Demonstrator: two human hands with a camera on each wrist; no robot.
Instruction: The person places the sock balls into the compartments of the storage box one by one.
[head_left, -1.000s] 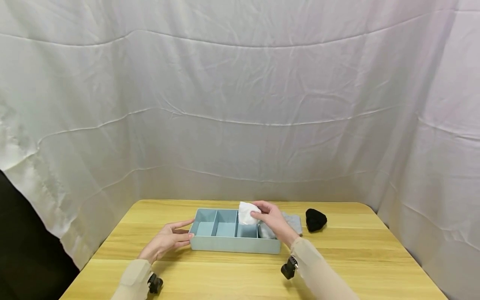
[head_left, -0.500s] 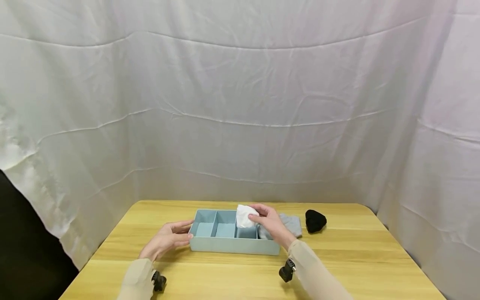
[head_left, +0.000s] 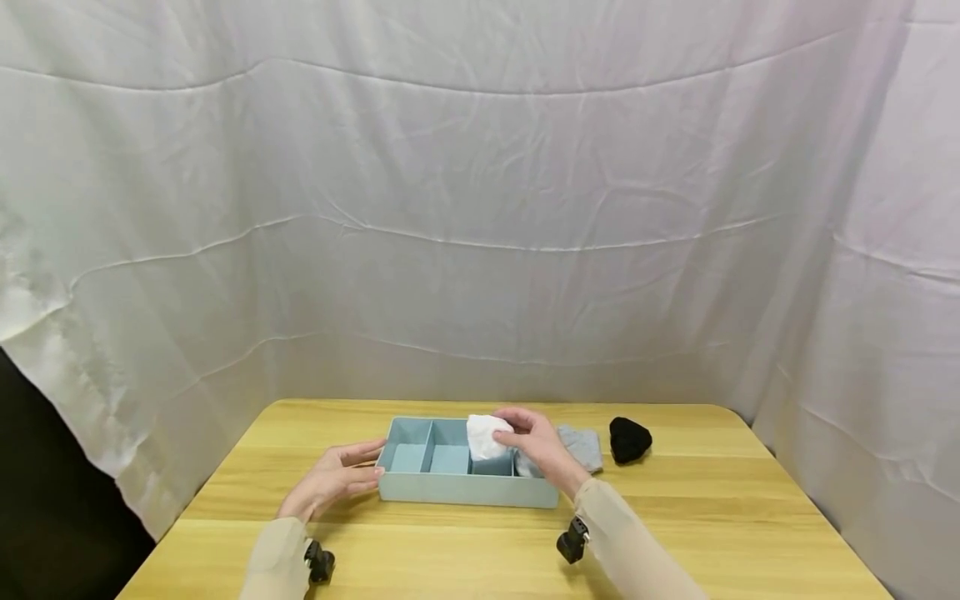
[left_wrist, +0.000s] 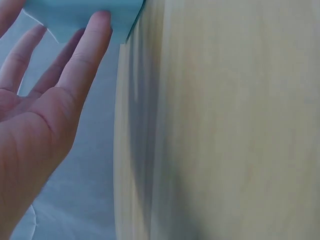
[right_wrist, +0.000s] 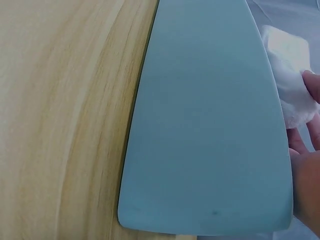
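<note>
A light blue divided tray (head_left: 465,492) sits mid-table. My right hand (head_left: 525,435) pinches a white rolled cloth (head_left: 483,437) at the tray's third compartment; in the right wrist view the white cloth (right_wrist: 290,75) shows above the tray's front wall (right_wrist: 210,130). My left hand (head_left: 341,475) lies with straight fingers against the tray's left end; the left wrist view shows its fingertips (left_wrist: 97,25) touching the tray corner (left_wrist: 85,12). A grey cloth (head_left: 529,465) fills the rightmost compartment, partly hidden by my right hand.
A folded grey cloth (head_left: 585,446) and a black rolled cloth (head_left: 628,439) lie on the wooden table (head_left: 712,517) right of the tray. White drapes close off the back and sides. A small black camera is strapped under each wrist.
My right hand has carried the white cloth down and slightly left, from above the tray's rim into the compartment. The left hand has stayed at the tray's end.
</note>
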